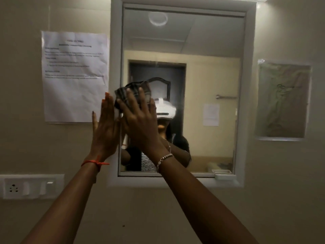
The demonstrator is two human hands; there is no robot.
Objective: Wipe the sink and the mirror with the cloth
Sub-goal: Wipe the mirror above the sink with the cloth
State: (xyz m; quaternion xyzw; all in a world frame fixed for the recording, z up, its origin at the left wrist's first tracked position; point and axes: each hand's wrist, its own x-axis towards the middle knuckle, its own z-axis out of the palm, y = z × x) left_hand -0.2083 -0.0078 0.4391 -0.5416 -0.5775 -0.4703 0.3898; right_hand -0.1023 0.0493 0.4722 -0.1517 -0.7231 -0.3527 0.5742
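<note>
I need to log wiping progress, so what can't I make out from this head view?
Sink: nowhere in the head view, so its state is unknown.
Cloth: mostly covered by the right hand pressing it on the mirror; its fold and wetness are hidden.
Mirror glass behind both hands and forearms: covered; streaks elsewhere are lost in blur.
Notice text: too blurred to read.
Left hand: contact with the mirror frame unclear.

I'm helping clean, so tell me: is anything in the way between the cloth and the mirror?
Nothing visible is. The right hand presses the cloth straight against the mirror glass, near its left edge. The left hand is raised beside it.
</note>
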